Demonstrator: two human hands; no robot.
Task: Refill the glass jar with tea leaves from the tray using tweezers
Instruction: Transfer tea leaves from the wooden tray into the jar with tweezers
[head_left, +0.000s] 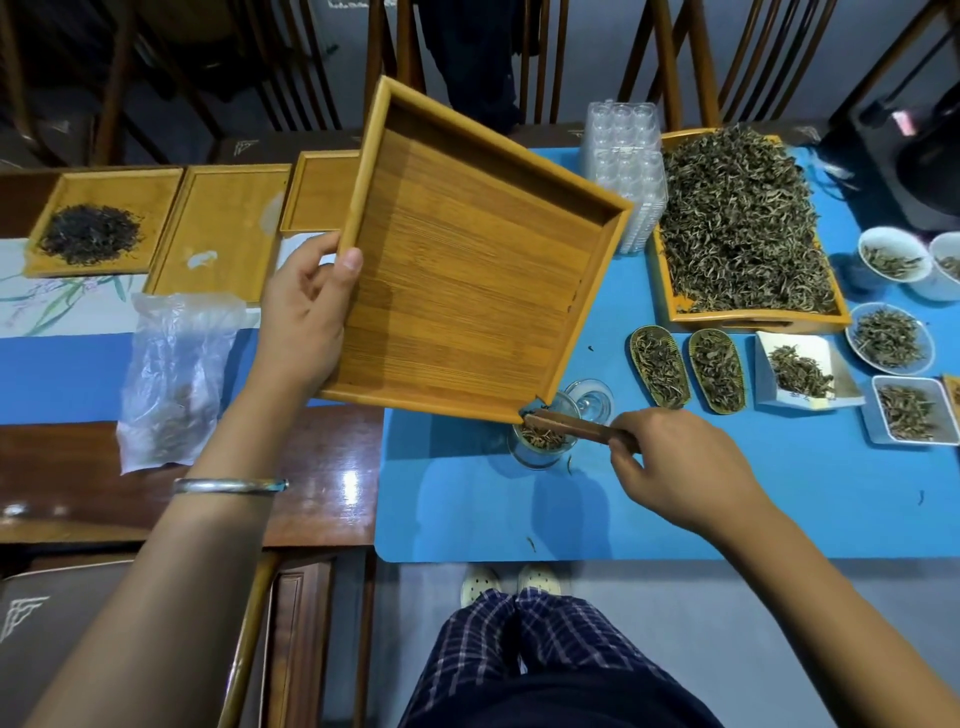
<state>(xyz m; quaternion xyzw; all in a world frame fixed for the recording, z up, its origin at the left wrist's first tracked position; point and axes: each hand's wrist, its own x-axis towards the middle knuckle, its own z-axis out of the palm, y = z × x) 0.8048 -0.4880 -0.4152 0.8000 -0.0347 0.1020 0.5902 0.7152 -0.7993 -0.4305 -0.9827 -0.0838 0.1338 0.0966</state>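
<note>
My left hand grips the left rim of a bamboo tray, which is tilted with its lower corner over the glass jar. The tray's floor looks bare of leaves. The jar stands on the blue mat and holds tea leaves. My right hand holds brown wooden tweezers, whose tips lie at the tray's lower corner above the jar's mouth. The jar's glass lid lies just behind it.
A large tray heaped with green tea sits at the right, with a stack of clear plastic cups, two leaf-filled scoops, and several small dishes of tea. At the left are bamboo trays, one with dark tea, and a plastic bag.
</note>
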